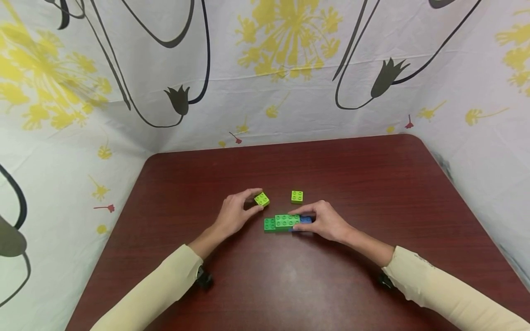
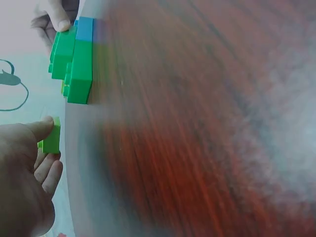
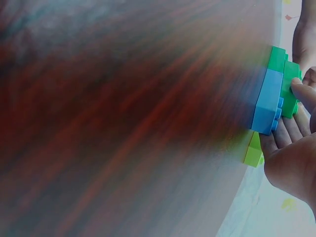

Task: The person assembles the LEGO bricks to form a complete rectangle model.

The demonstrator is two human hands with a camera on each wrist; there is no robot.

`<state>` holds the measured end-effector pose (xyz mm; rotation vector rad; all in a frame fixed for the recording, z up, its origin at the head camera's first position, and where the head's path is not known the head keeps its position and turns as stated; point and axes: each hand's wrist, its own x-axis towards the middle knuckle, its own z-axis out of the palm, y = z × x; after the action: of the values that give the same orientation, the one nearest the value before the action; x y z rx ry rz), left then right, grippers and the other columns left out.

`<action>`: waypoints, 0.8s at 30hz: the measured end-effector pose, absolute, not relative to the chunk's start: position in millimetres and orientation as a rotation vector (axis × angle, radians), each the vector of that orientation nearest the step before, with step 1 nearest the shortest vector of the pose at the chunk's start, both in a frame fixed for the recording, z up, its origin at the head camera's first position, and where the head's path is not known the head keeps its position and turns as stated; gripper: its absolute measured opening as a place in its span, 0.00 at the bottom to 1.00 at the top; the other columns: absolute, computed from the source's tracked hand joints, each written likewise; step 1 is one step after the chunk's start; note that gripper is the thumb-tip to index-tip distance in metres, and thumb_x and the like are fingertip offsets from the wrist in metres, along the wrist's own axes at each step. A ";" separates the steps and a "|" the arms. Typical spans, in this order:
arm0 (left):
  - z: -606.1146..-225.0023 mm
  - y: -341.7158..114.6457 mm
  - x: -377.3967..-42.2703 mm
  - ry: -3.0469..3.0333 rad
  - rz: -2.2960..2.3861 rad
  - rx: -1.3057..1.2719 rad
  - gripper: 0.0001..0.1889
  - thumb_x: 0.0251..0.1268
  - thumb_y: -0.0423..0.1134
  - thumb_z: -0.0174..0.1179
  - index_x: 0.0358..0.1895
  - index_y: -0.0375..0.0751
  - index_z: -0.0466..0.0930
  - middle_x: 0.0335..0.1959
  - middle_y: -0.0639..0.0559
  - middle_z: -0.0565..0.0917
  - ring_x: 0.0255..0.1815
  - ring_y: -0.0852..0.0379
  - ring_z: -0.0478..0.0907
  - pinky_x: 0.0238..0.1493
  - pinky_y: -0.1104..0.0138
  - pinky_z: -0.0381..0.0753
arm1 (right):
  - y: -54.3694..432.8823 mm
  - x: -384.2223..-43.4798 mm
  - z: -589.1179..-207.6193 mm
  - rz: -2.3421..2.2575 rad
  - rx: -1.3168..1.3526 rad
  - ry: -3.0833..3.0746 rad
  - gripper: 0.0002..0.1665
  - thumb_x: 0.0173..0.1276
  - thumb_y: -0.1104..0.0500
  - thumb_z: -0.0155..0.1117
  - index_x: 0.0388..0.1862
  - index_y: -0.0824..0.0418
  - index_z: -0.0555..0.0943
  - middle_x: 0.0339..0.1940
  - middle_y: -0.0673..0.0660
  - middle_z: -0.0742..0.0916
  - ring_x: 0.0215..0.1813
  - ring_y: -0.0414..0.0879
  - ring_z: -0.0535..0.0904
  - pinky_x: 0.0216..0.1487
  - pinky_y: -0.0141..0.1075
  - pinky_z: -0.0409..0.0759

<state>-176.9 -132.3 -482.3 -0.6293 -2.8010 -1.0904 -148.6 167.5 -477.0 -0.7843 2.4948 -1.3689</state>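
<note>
My left hand [image 1: 234, 212] pinches a small lime-green toy brick [image 1: 262, 199] between thumb and fingers; the left wrist view shows the same brick [image 2: 52, 136] from the side. To its right, my right hand [image 1: 325, 220] grips a longer green brick [image 1: 285, 221] with the thumb on the near side and fingers on the far side. That brick sits on top of two bricks lying end to end, a darker green brick [image 1: 269, 225] on the left and a blue brick [image 3: 267, 102] on the right, partly covered by the hand.
A second lime-green brick [image 1: 296, 196] lies on the dark red table [image 1: 356, 174] just behind the stacked bricks. White cloth [image 1: 265, 87] with a yellow and grey flower print hangs around the table's back and sides.
</note>
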 end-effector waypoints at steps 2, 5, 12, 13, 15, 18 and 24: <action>-479.6 -132.5 -173.5 -2.811 -1.101 -0.672 0.26 0.67 0.40 0.76 0.67 0.46 0.83 0.56 0.49 0.90 0.52 0.53 0.88 0.57 0.54 0.85 | 167.5 -148.6 -476.9 -1.367 -0.790 2.496 0.21 0.63 0.58 0.84 0.55 0.58 0.92 0.49 0.53 0.93 0.41 0.39 0.88 0.41 0.33 0.83; -476.7 -133.0 -168.8 -2.823 -1.112 -0.730 0.25 0.67 0.40 0.76 0.67 0.46 0.83 0.56 0.50 0.90 0.52 0.55 0.88 0.57 0.55 0.85 | 167.6 -148.7 -476.8 -1.367 -0.799 2.499 0.21 0.63 0.58 0.84 0.55 0.58 0.92 0.49 0.53 0.93 0.42 0.38 0.88 0.42 0.34 0.83; -471.7 -134.8 -160.1 -2.834 -1.152 -0.848 0.24 0.68 0.39 0.75 0.66 0.45 0.84 0.59 0.53 0.88 0.53 0.56 0.88 0.58 0.57 0.86 | 167.4 -148.7 -476.8 -1.375 -0.794 2.488 0.21 0.63 0.58 0.84 0.55 0.58 0.92 0.49 0.54 0.93 0.42 0.39 0.88 0.43 0.33 0.84; -471.0 -135.2 -159.0 -2.839 -1.157 -0.866 0.24 0.68 0.39 0.75 0.66 0.45 0.84 0.60 0.53 0.88 0.53 0.56 0.88 0.58 0.57 0.86 | 167.4 -148.6 -476.8 -1.375 -0.792 2.487 0.21 0.63 0.58 0.84 0.55 0.58 0.92 0.49 0.54 0.93 0.42 0.39 0.88 0.43 0.33 0.84; -470.2 -135.9 -157.3 -2.847 -1.158 -0.907 0.23 0.69 0.40 0.75 0.65 0.46 0.84 0.60 0.54 0.88 0.53 0.57 0.88 0.57 0.58 0.86 | 167.3 -148.5 -476.7 -1.373 -0.789 2.488 0.21 0.63 0.58 0.84 0.56 0.58 0.92 0.49 0.54 0.93 0.42 0.40 0.88 0.43 0.33 0.84; -469.7 -136.7 -155.1 -2.862 -1.130 -0.967 0.23 0.68 0.41 0.75 0.65 0.47 0.85 0.60 0.55 0.88 0.53 0.60 0.87 0.56 0.60 0.86 | 167.2 -148.4 -476.5 -1.371 -0.783 2.488 0.21 0.63 0.58 0.84 0.56 0.58 0.92 0.49 0.54 0.93 0.41 0.40 0.87 0.42 0.33 0.83; -470.4 -137.7 -152.3 -2.874 -1.108 -1.034 0.23 0.68 0.41 0.75 0.65 0.47 0.84 0.59 0.56 0.88 0.55 0.62 0.86 0.57 0.62 0.85 | 167.2 -148.5 -476.5 -1.367 -0.774 2.487 0.22 0.63 0.58 0.84 0.56 0.58 0.92 0.49 0.54 0.93 0.40 0.40 0.86 0.42 0.33 0.83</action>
<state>-152.3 -137.7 -470.4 -1.0345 -2.8745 -1.1079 -148.5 167.2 -476.5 -0.7737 2.4871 -1.3668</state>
